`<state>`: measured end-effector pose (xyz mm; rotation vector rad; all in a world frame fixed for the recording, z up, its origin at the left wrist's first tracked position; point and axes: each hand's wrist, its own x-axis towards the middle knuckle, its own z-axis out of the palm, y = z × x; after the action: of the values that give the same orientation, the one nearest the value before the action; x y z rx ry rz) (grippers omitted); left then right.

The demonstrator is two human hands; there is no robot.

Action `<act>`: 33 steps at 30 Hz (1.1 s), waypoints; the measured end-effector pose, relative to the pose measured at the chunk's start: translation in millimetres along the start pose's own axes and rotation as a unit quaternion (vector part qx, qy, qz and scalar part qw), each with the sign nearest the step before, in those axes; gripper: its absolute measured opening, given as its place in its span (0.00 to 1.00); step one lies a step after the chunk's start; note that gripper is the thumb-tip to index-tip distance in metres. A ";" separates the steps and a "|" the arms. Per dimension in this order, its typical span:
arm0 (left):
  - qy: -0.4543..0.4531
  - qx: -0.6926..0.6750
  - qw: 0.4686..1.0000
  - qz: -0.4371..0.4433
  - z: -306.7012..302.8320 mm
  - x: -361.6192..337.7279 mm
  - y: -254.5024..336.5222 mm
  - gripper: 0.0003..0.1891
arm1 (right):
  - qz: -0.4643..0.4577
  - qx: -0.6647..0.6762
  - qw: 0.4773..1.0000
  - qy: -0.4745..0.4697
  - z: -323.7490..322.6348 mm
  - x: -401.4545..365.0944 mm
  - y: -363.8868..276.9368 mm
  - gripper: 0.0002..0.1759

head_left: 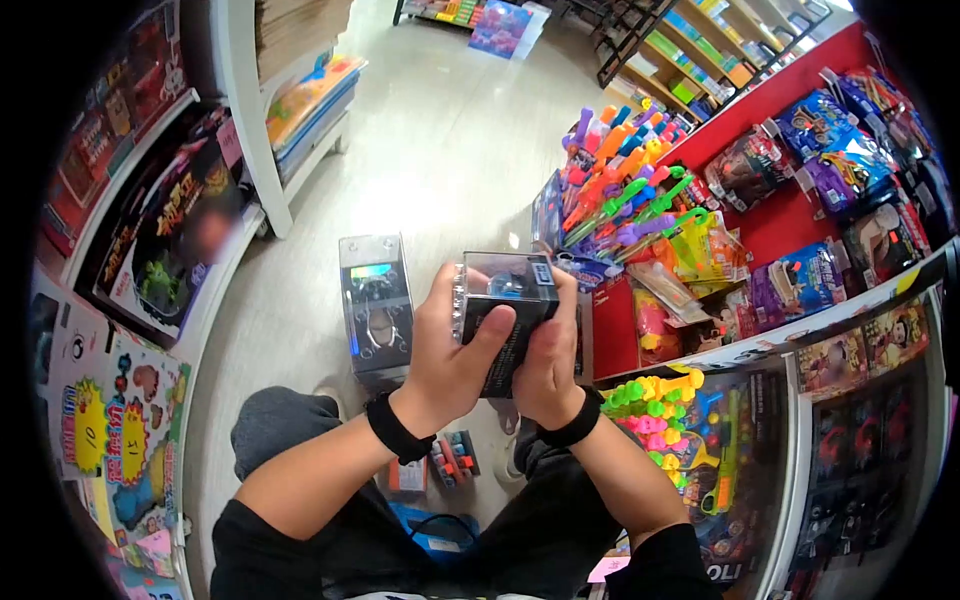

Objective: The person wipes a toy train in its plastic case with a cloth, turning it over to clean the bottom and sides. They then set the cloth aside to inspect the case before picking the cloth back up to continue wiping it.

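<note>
My left hand (450,350) and my right hand (548,360) hold a small black box (505,285) with a clear top between them, one on each side. The thumbs lie over its near side, and a small label shows at its top right corner. Both sets of fingers are wrapped round it. Left of my hands, a grey and clear box (378,310) stands on the floor. Below them on the floor lie a small orange and white box (408,476) and a pack of small red and blue items (456,458).
Shelves with boxed goods (160,250) line the left. On the right stand a red display (770,225) of hanging packets and a bunch of colourful toy sticks (620,190). A blue item (440,530) lies between my legs. Bookshelves (700,50) stand behind.
</note>
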<state>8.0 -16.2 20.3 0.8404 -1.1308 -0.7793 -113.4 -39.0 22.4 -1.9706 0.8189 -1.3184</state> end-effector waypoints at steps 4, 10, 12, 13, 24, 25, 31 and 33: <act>-0.041 -0.014 0.998 -0.037 0.2 6.8 -2.6 0.24 | 0.045 0.071 0.996 0.006 -0.4 6.4 4.0 0.34; -0.083 -0.071 0.975 -0.193 -4.7 24.6 -25.2 0.32 | 0.411 0.301 0.858 0.069 3.4 24.3 9.5 0.27; -0.092 -0.082 0.964 -0.236 -5.8 23.3 -15.1 0.34 | 0.466 0.366 0.805 0.044 -4.4 25.7 23.7 0.27; -0.102 -0.092 0.952 -0.272 -7.0 22.4 -10.5 0.37 | 0.463 0.390 0.795 0.044 -6.3 25.2 30.0 0.27; -0.145 -0.096 0.938 -0.301 -18.9 25.5 -24.1 0.35 | 0.500 0.422 0.755 0.038 0.7 15.3 30.8 0.25; -0.148 -0.095 0.937 -0.301 -20.3 27.0 -24.4 0.35 | 0.504 0.413 0.757 0.053 -1.7 16.6 27.8 0.25; -0.218 0.102 0.963 -0.120 -28.0 36.3 -9.4 0.44 | 0.386 0.654 0.651 -0.008 -33.0 10.0 23.6 0.24; -0.232 0.160 0.959 -0.020 -29.1 38.7 -20.8 0.44 | 0.355 0.645 0.676 0.025 -31.4 11.6 16.1 0.21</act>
<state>43.4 -54.6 13.2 0.9783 -1.6949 -0.8646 -141.8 -62.8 26.0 -0.3802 0.3366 -0.9348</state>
